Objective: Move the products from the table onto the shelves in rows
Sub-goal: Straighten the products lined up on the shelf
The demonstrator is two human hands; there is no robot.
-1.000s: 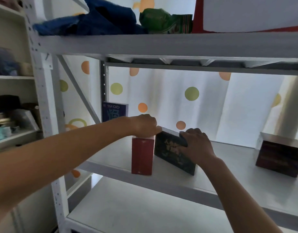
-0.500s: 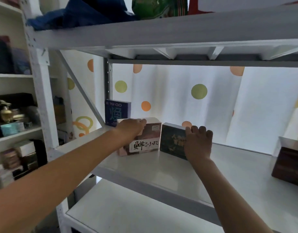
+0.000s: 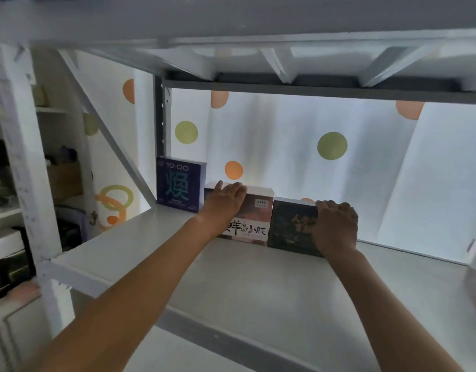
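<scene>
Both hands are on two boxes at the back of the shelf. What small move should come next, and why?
Probably let go of both boxes and draw the hands back. The pink box under the left hand and the dark box held by the right hand already stand upright, side by side, at the back of the shelf next to the blue box, so the row looks formed.

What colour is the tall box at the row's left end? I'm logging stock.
Dark blue-purple box with teal lettering, in the head view.
</scene>
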